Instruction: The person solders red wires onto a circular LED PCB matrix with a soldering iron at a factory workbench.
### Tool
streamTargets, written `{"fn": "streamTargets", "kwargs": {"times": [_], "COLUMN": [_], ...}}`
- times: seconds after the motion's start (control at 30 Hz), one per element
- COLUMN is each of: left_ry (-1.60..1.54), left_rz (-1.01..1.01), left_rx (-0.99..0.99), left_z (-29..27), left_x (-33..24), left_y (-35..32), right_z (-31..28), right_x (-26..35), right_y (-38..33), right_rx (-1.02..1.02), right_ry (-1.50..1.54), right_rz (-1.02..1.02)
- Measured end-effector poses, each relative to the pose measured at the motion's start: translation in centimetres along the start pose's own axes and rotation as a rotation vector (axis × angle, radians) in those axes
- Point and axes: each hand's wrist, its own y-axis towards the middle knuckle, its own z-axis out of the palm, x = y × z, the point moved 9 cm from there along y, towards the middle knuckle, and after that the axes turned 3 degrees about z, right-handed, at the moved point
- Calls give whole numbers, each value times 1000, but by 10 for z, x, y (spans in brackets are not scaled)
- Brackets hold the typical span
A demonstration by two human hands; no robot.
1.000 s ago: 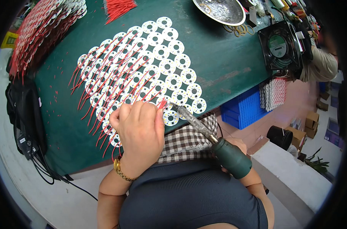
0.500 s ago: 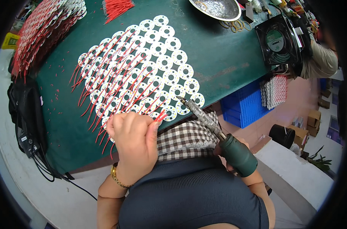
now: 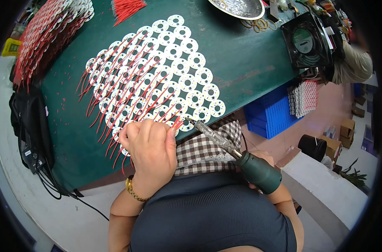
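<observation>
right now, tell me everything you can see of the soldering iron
The iron has a thick, dark green handle, apparently plastic, then a short, shiny metal neck and a mottled grey metal barrel that ends in a narrow, darker tip. It slants up and leftward from the right hand, which holds the handle and is partly hidden behind it. The tip is over a white ring board near the table's edge; whether it touches the board is unclear.

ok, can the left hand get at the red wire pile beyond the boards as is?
Probably not readily: the left hand pinches red wires, and the round white boards lie between it and the red wire pile.
</observation>
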Motion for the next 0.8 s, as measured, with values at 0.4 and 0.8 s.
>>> {"fn": "streamTargets", "kwargs": {"times": [0.4, 0.8], "left_ry": [0, 18], "left_rz": [-10, -37], "left_rx": [-45, 8], "left_z": [0, 5], "left_x": [3, 5], "left_y": [-1, -4], "right_z": [1, 6], "right_x": [3, -1], "right_y": [5, 8], "right_rx": [-9, 72], "right_ry": [-28, -61], "right_rz": [-20, 2]}}
